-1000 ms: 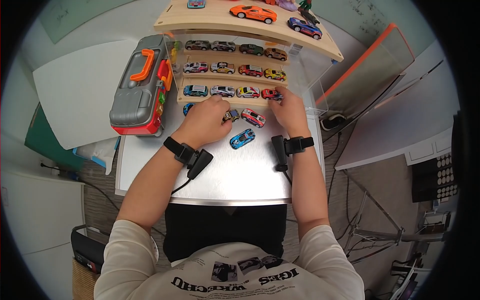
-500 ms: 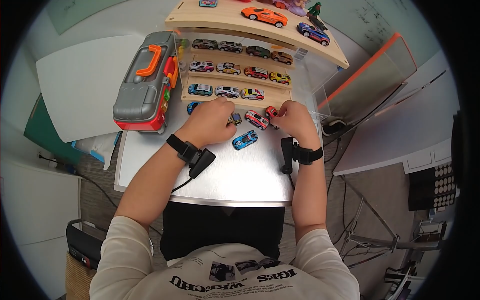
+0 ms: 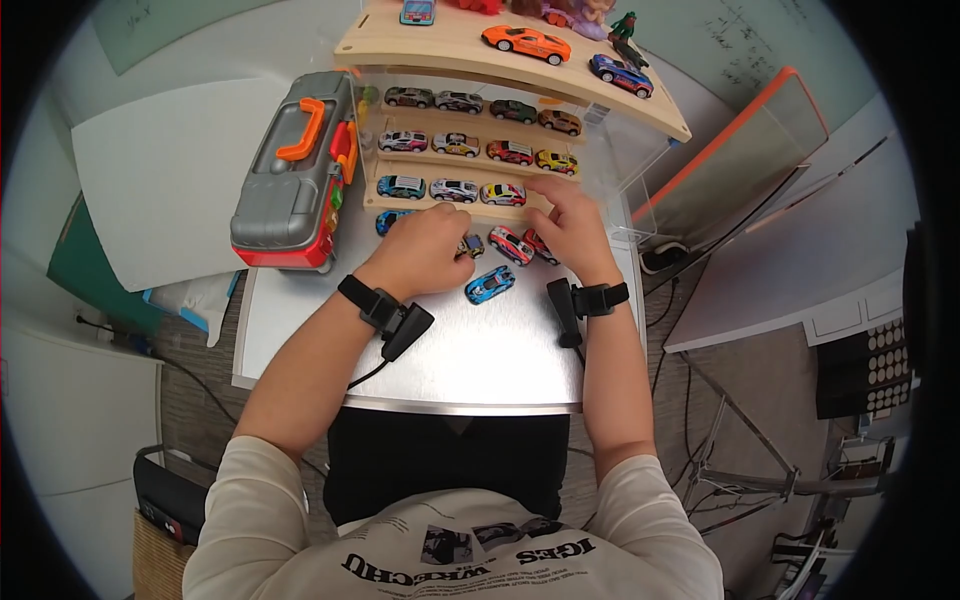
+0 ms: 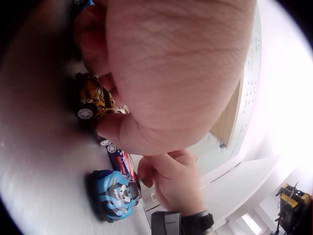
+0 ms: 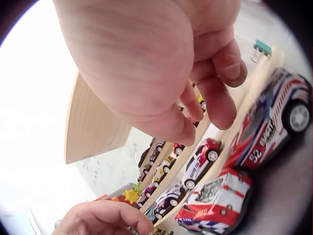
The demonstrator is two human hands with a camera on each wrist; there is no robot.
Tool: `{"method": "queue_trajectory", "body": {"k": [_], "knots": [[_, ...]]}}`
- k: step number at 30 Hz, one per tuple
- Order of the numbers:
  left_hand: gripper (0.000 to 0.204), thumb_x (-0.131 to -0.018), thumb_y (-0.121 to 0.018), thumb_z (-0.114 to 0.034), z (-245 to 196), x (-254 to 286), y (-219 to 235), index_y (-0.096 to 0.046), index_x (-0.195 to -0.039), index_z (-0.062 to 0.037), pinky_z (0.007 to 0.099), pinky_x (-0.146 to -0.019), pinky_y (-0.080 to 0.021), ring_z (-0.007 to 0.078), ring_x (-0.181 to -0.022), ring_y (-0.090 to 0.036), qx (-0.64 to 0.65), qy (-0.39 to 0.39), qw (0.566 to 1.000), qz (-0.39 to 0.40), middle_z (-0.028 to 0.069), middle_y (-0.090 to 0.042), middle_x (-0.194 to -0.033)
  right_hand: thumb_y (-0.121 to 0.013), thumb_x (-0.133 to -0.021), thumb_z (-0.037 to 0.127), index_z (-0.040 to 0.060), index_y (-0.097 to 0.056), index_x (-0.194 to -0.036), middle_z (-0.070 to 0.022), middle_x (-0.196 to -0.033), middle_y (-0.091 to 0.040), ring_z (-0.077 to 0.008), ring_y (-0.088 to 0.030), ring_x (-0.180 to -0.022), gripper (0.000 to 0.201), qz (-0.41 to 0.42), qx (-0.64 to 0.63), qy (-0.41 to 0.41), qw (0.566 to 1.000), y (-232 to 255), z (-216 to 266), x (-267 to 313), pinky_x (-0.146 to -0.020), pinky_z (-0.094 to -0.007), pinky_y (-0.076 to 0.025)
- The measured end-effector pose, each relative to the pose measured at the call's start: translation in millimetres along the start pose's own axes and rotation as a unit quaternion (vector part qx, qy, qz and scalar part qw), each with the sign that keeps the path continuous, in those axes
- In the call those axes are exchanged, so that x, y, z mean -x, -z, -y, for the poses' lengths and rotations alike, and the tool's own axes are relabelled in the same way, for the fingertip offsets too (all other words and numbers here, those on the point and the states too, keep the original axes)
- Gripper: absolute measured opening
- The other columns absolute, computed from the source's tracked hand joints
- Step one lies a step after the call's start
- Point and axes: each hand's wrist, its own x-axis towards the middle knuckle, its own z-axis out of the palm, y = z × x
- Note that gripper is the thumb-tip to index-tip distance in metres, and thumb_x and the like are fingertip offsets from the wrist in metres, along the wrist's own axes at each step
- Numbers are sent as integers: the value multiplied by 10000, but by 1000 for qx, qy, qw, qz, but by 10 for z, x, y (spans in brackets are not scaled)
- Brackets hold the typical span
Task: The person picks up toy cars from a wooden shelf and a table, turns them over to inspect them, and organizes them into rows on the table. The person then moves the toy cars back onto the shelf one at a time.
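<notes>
On the table in the head view, my left hand (image 3: 415,255) rests with its fingers curled. Its thumb and fingertips pinch a yellow-and-black toy car (image 4: 93,98), partly hidden by the hand. My right hand (image 3: 575,230) hovers at the lowest step of the wooden rack (image 3: 430,207), fingers apart and holding nothing, near a yellow-and-white toy car (image 3: 503,194). Below it, a red toy car (image 5: 266,122) stands beside a red-and-white one (image 3: 511,245). A light-blue toy car (image 3: 489,285) lies nearer the front; a darker blue one (image 3: 391,221) is left of my left hand.
Toy cars line the rack's three steps inside clear side panels. Overhead is a wooden shelf (image 3: 440,45) holding an orange car (image 3: 527,43), a dark blue car (image 3: 621,75) and figures. A grey toolbox (image 3: 295,170) with an orange handle stands left of the rack.
My right hand took the red car off the right end of the lowest step and set it on the table. It then let go and rose toward the rack. My left hand stayed put.
</notes>
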Motion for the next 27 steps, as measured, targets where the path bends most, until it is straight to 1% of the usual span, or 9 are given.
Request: {"method": "queue_trajectory", "body": {"k": [1,5,7,10,14,17,19,23,27], "knots": [[286,-773,-701,-197,14,-1,-14,-680,-965,14,478,-823,-560,401,-916,-682,2,0,1000,-1,214,-676,-966,-715,-879,108,15,-740,-1148,-191,-1117,-747,-336,-715,-961,285,28,-4,9,1000,-20,-30,-12,-786,-406,-586],[280,-776,-701,-198,2,-6,-11,-672,-957,14,475,-819,-560,400,-915,-683,-3,4,1000,5,205,-678,-969,-708,-880,115,25,-741,-1139,-185,-1144,-749,-368,-700,-1030,277,31,22,35,999,-62,-198,-42,-876,-423,-572],[278,-775,-699,-196,3,-2,-19,-671,-957,12,474,-819,-560,399,-916,-683,-3,1,1000,1,203,-678,-971,-709,-876,119,25,-740,-1131,-184,-1147,-748,-385,-697,-1053,273,51,31,-10,998,-58,-194,-49,-940,-428,-553],[277,-773,-696,-195,-12,-6,-13,-668,-959,9,473,-820,-559,398,-918,-683,-4,0,1000,-1,201,-678,-975,-704,-879,117,26,-735,-1140,-179,-1146,-748,-376,-697,-1073,278,33,12,23,999,-113,-246,-83,-941,-422,-553],[271,-771,-690,-191,-8,-3,-23,-665,-957,5,473,-819,-555,400,-919,-681,1,-6,1000,-11,199,-677,-975,-711,-881,121,31,-727,-1172,-181,-1158,-746,-379,-695,-1087,305,55,-8,-19,998,-161,-162,-91,-953,-427,-547],[267,-772,-689,-192,-2,-4,-30,-664,-949,6,473,-814,-554,400,-918,-680,2,-10,1000,-12,197,-676,-970,-726,-885,136,42,-722,-1202,-187,-1171,-742,-389,-696,-1085,331,54,21,9,998,-169,-113,-81,-955,-430,-546],[265,-772,-689,-193,-5,-3,-29,-665,-945,7,473,-811,-554,400,-916,-680,4,-12,1000,-15,197,-675,-962,-744,-883,153,46,-723,-1210,-187,-1157,-743,-391,-702,-1052,345,42,30,79,996,-201,-175,-101,-934,-434,-552],[266,-774,-688,-198,-18,-4,-22,-665,-936,11,473,-797,-551,403,-907,-676,-3,-9,1000,-15,199,-672,-940,-757,-874,160,44,-731,-1195,-179,-1135,-746,-387,-707,-1021,342,45,67,71,994,-200,-170,-107,-900,-444,-557],[265,-776,-686,-197,-8,-4,-21,-666,-935,13,475,-784,-547,404,-897,-673,-3,-19,1000,-15,200,-670,-932,-782,-839,179,30,-743,-1158,-178,-1057,-745,-373,-708,-965,354,21,77,0,997,-139,-120,-82,-857,-440,-561]]}}
